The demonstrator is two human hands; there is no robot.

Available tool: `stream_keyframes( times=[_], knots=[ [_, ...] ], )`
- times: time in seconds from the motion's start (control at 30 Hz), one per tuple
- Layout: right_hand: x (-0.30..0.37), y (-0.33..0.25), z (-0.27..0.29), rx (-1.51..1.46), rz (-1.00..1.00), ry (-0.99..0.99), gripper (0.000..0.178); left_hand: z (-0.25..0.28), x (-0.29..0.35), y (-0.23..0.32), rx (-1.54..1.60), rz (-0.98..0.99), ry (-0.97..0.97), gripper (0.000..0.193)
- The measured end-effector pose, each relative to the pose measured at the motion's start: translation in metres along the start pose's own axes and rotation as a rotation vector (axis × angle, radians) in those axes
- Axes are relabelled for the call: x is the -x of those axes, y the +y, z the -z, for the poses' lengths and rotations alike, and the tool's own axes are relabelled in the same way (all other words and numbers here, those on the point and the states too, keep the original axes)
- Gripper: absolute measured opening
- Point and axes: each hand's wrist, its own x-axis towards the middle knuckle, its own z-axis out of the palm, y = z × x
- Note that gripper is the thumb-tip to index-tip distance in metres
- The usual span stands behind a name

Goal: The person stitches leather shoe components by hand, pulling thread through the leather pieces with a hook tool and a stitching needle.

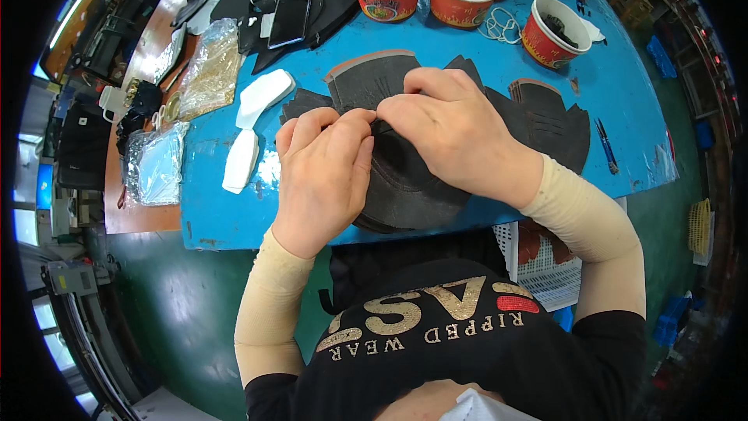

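My left hand (323,175) and my right hand (463,132) meet over a stack of dark grey leather-like pieces (421,206) at the table's near edge. Both are closed, thumbs and forefingers pinching the top dark leather piece where the fingertips almost touch. Anything smaller between the fingertips is hidden. The piece has a curved, hollow middle and a flap with a brownish edge at the far side. More dark cut pieces (549,125), fanned in a pile, lie right of my right hand. Left of my left hand are two white, shaped pads (265,97).
Paper tubs (463,12), some holding small black parts, stand on the blue tabletop's far side. A phone (291,15) lies on black sheets. Clear plastic bags (156,164) are at the left, a blue pen (606,146) at the right. Below the table edge stands a white plastic basket (552,277).
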Motion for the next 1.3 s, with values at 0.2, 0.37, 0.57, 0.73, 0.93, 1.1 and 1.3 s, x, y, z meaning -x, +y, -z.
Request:
stream_keyframes(
  times=[0.2,0.37,0.57,0.73,0.93,1.1,1.3],
  knots=[
    [0.031,0.006,0.028,0.031,-0.430,0.283,0.026,-0.001,0.029,0.002,0.136,0.045,0.203,0.018],
    [0.057,-0.001,0.046,-0.410,-1.026,-0.047,0.037,-0.007,0.071,0.018,0.312,0.217,0.340,0.011],
    [0.053,-0.018,0.026,0.073,-0.608,0.225,0.032,-0.018,0.088,0.029,0.410,0.286,0.330,0.009],
    [0.052,-0.039,0.021,-0.459,-0.667,0.386,0.018,-0.016,0.091,0.036,0.412,0.292,0.317,0.008],
    [0.068,-0.031,0.033,-1.249,-1.012,0.686,0.017,-0.006,0.096,0.044,0.390,0.268,0.271,0.009],
    [0.094,-0.014,0.052,-1.236,-1.048,0.840,0.016,-0.008,0.100,0.051,0.437,0.252,0.264,0.009],
    [0.181,0.046,0.076,-0.655,-1.194,0.837,0.019,-0.007,0.102,0.052,0.631,0.262,0.286,0.015]
  ],
)
